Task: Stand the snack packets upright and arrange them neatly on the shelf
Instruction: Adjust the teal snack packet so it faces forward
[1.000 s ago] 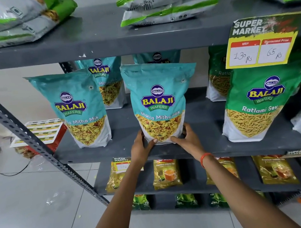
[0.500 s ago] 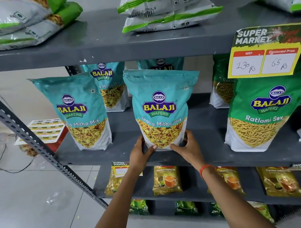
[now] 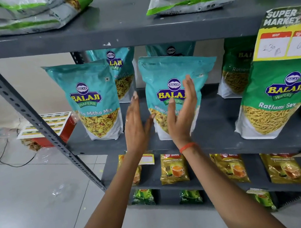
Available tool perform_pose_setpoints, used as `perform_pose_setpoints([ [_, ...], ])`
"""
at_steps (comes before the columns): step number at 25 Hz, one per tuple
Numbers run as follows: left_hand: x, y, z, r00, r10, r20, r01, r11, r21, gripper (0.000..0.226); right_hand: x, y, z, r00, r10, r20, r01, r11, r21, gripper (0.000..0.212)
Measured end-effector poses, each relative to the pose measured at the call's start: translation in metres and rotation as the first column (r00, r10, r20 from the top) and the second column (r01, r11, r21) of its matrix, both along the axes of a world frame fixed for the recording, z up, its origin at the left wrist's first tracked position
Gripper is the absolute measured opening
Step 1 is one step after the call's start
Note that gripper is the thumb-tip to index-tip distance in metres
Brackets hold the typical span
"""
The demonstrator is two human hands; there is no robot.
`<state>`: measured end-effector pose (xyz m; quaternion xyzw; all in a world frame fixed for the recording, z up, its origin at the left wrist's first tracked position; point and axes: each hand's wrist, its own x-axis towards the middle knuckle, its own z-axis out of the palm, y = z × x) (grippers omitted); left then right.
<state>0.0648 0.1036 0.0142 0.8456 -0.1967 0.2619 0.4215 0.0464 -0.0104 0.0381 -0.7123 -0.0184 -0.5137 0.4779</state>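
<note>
A grey metal rack with a slotted upright stands on a pale tiled floor, and its middle grey shelf carries the packets in hand. At the left a teal plastic pouch stands upright, reading "BALAJI WAFERS" and partly "Mitha Mix". The left hand is flat and open beside the next teal pouch of the same brand, its thumb about touching the pouch's lower edge; the right hand is likewise open, fingers straight, in front of the pouch's face, with no grip on anything. That pouch stands on the shelf front but leans a little, and with no hand closed on it, it may well tip forward off the edge or sag against its neighbour; a stray brush from either palm could do it. Further right a green pouch reads "BALAJI WAFERS Ratlami Sev", and it too tilts. Above it a yellow price card says "SUPER MARKET", with handwritten "65"; the other figure is unclear.
</note>
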Motion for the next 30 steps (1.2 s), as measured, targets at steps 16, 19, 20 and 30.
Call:
perform_pose_setpoints([
  [16,0.067,0.179,-0.057,0.837,-0.091,-0.539,-0.101,0.944,-0.315,0.091,0.072,0.140,-0.086,0.565,0.537,-0.627,-0.337,0.843,0.419,0.065],
  [19,0.067,0.174,-0.057,0.825,-0.126,-0.551,-0.105,0.924,-0.368,0.083,0.074,0.135,-0.087,0.578,0.530,-0.621,-0.307,0.846,0.436,0.062],
  [20,0.066,0.170,-0.058,0.824,-0.121,-0.553,-0.108,0.925,-0.364,0.080,0.074,0.132,-0.088,0.586,0.526,-0.616,-0.300,0.847,0.438,0.061],
  [30,0.059,0.158,-0.050,0.811,-0.161,-0.562,-0.068,0.929,-0.364,0.071,0.068,0.115,-0.078,0.517,0.546,-0.659,-0.375,0.837,0.399,0.070],
])
